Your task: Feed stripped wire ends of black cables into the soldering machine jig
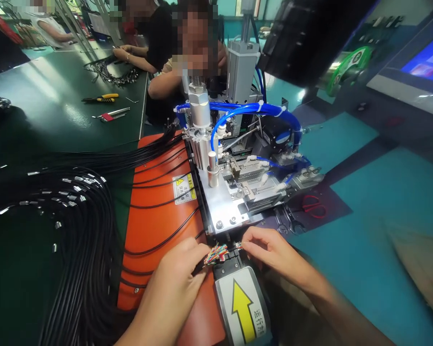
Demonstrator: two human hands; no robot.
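My left hand (173, 281) is closed around a black cable (198, 266) just behind its stripped end, where several thin coloured wires (216, 252) fan out. My right hand (270, 250) pinches the tips of those wires from the right. Both hands hold the wires over a small black fixture (231, 259) at the front edge of a metal machine (231, 187). Below the fixture lies a grey plate with a yellow arrow (242, 307) pointing toward the machine.
An orange mat (155, 226) carries several black cables; a big bundle of them (75, 226) lies left on the dark green bench. Blue air hoses (252, 110) loop over the machine. Red scissors (315, 205) lie right. Other people sit at the far bench near pliers (103, 99).
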